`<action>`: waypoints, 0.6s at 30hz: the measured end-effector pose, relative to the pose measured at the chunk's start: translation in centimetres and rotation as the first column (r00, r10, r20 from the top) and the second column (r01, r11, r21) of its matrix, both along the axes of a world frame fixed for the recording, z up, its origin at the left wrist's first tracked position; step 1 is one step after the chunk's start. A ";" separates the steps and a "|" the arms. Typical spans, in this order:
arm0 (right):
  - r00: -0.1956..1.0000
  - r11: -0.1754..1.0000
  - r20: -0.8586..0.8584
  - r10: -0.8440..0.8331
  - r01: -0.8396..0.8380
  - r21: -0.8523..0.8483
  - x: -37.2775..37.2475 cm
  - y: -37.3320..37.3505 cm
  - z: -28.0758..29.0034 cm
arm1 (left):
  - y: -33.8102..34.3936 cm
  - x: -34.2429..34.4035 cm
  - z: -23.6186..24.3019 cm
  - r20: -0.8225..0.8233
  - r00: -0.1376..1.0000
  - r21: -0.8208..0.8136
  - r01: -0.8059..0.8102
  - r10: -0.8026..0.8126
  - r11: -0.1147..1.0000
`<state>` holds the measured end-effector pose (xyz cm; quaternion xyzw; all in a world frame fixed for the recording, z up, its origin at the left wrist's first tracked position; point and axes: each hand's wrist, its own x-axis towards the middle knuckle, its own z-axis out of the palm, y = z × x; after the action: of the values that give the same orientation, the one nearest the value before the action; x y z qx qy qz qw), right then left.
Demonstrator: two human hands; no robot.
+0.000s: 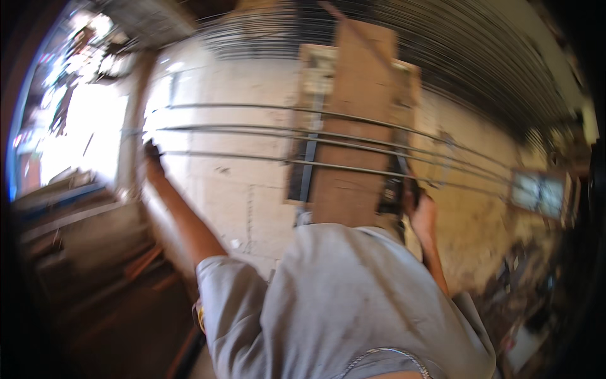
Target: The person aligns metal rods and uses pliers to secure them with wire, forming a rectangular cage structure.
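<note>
Several thin metal rods (252,156) run from left to right across an upright brown wooden board (353,189). My left hand (153,158), arm stretched far to the left, is closed at the left end of the nearest rod; its dark fingers are smeared by motion. Just right of the board, my right hand (423,211) is closed, its fingers curled around something dark that blur keeps me from naming. A dark block-like piece (391,194) sits at the board's right edge beside this hand. A pale blue-grey strip (309,167) passes under the rods along the board's left side.
Many long rods (486,57) lie bundled along the far side. At the right stands a framed glass-fronted box (538,192), with blurred clutter (524,271) below it. A pillar (140,95) rises by a bright opening at left. Wooden pieces (145,262) lie at lower left.
</note>
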<state>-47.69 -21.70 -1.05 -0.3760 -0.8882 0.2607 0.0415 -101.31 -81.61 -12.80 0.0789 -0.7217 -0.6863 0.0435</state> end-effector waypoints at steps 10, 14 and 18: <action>0.939 0.987 0.303 0.163 -0.158 -0.041 7.7 0.0 12.6 | -0.9 -3.2 0.3 0.080 0.993 0.013 -0.085 0.083 0.996; 0.884 0.968 0.410 0.223 -0.252 0.018 9.8 2.1 18.4 | -0.6 -1.7 2.2 0.064 0.995 0.218 -0.093 0.080 0.972; 0.827 0.892 0.532 0.180 -0.366 0.267 9.3 4.2 22.2 | -4.5 -2.0 1.5 -0.031 0.999 0.010 -0.010 0.010 1.000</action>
<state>-38.42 -17.48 21.18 -0.2828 -0.9461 -0.0068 -0.1576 -103.36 -86.11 -11.34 0.0719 -0.7170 -0.6910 0.0577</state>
